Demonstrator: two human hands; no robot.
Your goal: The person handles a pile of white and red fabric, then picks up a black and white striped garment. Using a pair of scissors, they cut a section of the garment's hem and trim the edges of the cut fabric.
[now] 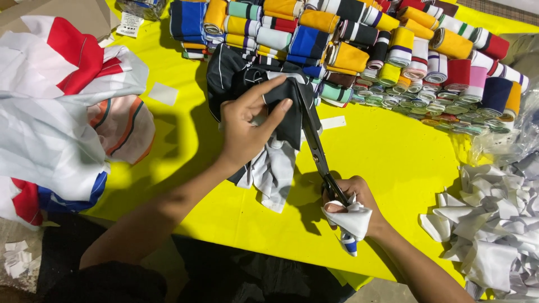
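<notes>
Left hand pinches black garment; right hand works scissors on yellow table.

Close head view, down over table

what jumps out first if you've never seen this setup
The bright yellow table, with colourful rolled fabric bands heaped along its far edge. At centre, the left hand holds up a black garment while the right hand works dark scissors into it.

White rect. paper tag at table's top-left, by clear plastic pkg.
</notes>
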